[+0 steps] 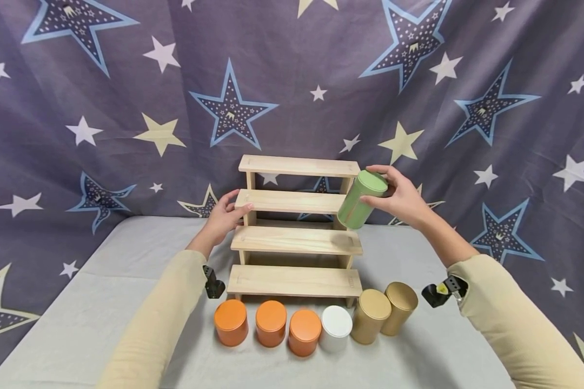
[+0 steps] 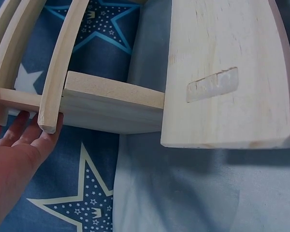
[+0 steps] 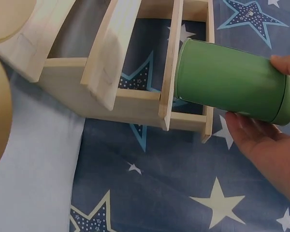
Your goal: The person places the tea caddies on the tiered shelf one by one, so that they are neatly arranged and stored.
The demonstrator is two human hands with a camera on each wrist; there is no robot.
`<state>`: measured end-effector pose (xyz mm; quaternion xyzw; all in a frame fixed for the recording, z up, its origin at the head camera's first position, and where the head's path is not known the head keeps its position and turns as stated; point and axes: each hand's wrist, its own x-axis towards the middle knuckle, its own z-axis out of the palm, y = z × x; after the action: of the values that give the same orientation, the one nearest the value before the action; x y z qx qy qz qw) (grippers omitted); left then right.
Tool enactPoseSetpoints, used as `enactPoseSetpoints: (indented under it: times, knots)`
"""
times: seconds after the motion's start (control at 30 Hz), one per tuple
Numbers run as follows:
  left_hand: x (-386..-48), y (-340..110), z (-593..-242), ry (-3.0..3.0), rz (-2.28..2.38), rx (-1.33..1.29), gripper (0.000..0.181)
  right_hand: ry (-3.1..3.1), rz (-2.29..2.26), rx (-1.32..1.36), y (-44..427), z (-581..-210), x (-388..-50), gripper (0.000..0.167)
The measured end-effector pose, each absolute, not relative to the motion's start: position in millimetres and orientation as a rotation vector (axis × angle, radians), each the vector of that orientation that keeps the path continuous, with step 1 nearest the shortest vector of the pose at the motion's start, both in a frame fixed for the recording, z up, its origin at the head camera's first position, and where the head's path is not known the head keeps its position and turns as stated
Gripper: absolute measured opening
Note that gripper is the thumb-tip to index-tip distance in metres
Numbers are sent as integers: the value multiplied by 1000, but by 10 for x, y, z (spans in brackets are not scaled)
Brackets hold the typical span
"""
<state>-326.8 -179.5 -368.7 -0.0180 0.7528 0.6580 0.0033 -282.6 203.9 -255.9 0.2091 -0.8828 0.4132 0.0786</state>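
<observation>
A wooden four-step display rack (image 1: 297,240) stands on the cloth-covered table. My left hand (image 1: 222,220) grips its left end at the second step from the top, thumb on the plank; in the left wrist view the fingers (image 2: 26,137) reach round the plank's edge. With my right hand (image 1: 399,197) I hold a green lidded canister (image 1: 356,202) near its lid, tilted, at the right end of that same step. The right wrist view shows the canister's base (image 3: 183,70) close to the plank; whether they touch I cannot tell.
Before the rack stand three orange canisters (image 1: 271,324), a white canister (image 1: 336,328) and two gold canisters (image 1: 370,319), roughly in a row. Behind the table (image 1: 126,281) hangs a star-patterned curtain (image 1: 292,81).
</observation>
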Motion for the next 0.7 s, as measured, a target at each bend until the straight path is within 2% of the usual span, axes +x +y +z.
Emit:
enactPoseSetpoints:
  times: [0.7]
  knots:
    - [-3263,-1801,-3678,2351,2058,-45,78,-2602,1340,675,1592,-2516,-2981,65]
